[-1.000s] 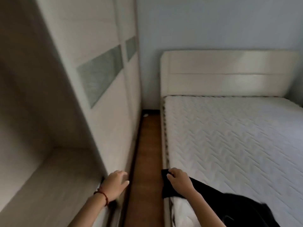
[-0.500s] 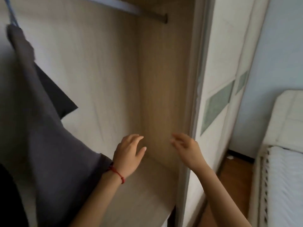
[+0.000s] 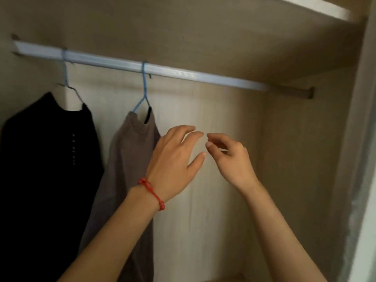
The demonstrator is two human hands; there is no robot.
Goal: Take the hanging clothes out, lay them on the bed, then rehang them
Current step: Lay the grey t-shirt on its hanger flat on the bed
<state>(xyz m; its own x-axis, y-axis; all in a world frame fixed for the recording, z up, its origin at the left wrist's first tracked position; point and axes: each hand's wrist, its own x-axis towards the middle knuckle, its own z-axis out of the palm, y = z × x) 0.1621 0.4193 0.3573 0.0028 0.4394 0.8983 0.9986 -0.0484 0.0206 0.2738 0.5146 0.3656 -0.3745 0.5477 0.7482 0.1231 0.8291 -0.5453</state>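
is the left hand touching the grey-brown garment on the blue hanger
Cannot tell: in the head view the left hand overlaps the grey-brown garment, hiding any contact or gap.

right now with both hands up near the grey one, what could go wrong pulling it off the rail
1. The grey garment sits skewed on its blue hanger, so it may slip off when lifted.
2. The black garment hangs close beside it and could get dragged along.
3. Neither the left hand nor the right hand holds anything yet; a hasty grab may miss the hook.

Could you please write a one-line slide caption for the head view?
Both empty hands, left hand and right hand, reach toward the grey garment hanging on the wardrobe rail.
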